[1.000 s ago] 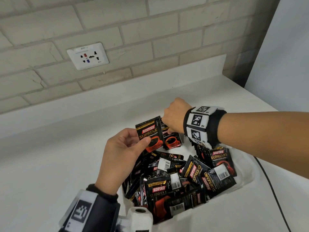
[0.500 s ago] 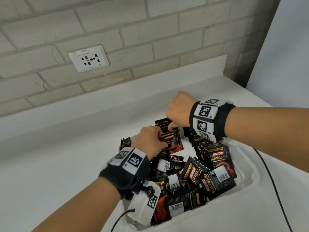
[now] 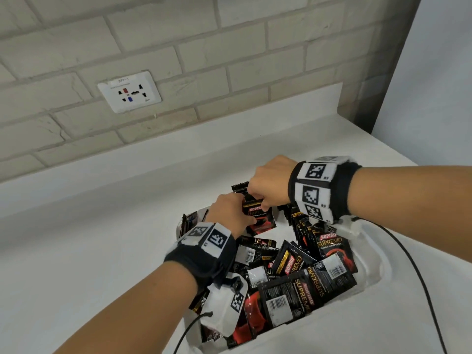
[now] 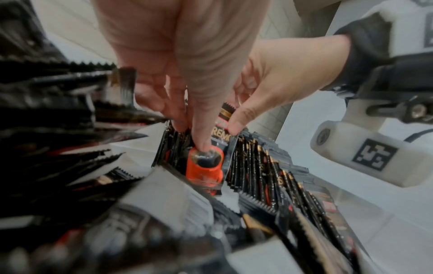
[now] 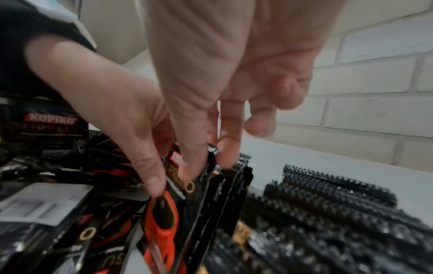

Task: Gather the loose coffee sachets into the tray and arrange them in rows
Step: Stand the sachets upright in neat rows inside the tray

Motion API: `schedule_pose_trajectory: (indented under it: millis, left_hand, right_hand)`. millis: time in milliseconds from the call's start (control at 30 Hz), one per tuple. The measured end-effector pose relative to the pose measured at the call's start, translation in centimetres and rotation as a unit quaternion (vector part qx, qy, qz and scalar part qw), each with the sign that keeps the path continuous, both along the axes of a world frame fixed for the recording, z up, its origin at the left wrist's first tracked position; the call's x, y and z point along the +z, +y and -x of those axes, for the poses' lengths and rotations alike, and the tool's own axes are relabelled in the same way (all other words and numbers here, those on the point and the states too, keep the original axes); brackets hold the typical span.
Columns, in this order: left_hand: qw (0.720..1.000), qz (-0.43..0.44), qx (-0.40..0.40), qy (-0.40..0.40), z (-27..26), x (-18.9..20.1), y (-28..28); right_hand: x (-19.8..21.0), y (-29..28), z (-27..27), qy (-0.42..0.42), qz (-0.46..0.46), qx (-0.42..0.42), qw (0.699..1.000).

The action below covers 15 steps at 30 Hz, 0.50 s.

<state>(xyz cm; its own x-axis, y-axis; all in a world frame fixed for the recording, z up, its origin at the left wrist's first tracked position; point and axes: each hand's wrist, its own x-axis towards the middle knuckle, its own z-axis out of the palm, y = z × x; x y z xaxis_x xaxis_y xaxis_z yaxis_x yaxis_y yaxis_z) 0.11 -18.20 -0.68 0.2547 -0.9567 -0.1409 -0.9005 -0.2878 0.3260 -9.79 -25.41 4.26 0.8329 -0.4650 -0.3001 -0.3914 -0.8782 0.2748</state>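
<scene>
While both hands work at the far end of the white tray [image 3: 367, 254], the head view shows the chief risk: the standing row of sachets [image 3: 241, 189] is thin and upright, so a sachet pushed in crookedly, or a wrist brushing the loose pile [image 3: 301, 274] heaped in the near half of the tray, could topple the row or spill packets onto the white counter [image 3: 76, 251]. From this view the left hand [image 3: 228, 213] and right hand [image 3: 270, 183] meet over one sachet [image 3: 260, 217] with a red cup printed on its face, each with fingers curled; a wall socket [image 3: 129, 92] sits on the brick wall behind, well apart from the work. Left wrist view: the left hand [image 4: 178, 61] pinches that sachet [image 4: 211, 157] between thumb and fingers, nearly closed, its thumb tip on the printed face, while the right hand [image 4: 276, 77] pinches the top edge with thumb and forefinger; a second row [image 4: 276, 178] of upright sachets stands just beside it. Right wrist view: the right hand [image 5: 211, 74] is closed narrowly on the upper edge of the sachet [image 5: 185, 204], the left hand [image 5: 112, 103] gripping its near side; whether the lower edge has seated on the tray floor is hidden.
</scene>
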Motion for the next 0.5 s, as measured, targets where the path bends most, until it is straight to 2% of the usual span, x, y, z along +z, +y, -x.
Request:
schedule_pose_trajectory:
  millis: [133, 233, 400, 500]
  left_hand:
    - [0.998, 0.036, 0.039, -0.025, -0.1, -0.8, -0.3]
    - [0.989, 0.064, 0.102, -0.087, 0.0, -1.2, -0.5]
    - [0.986, 0.079, 0.07, -0.133, 0.0, -1.3, -0.8]
    - [0.984, 0.067, 0.062, -0.155, 0.0, -1.3, -1.1]
  right_hand:
    - [0.1, 0.6, -0.4, 0.0, 0.057, 0.023, 0.998]
    - [-0.2, 0.8, -0.7, -0.005, 0.074, 0.037, 0.997]
    - [-0.2, 0.5, -0.8, -0.01, 0.07, 0.02, 0.997]
    - [0.6, -0.2, -0.3, -0.051, 0.048, -0.017, 0.997]
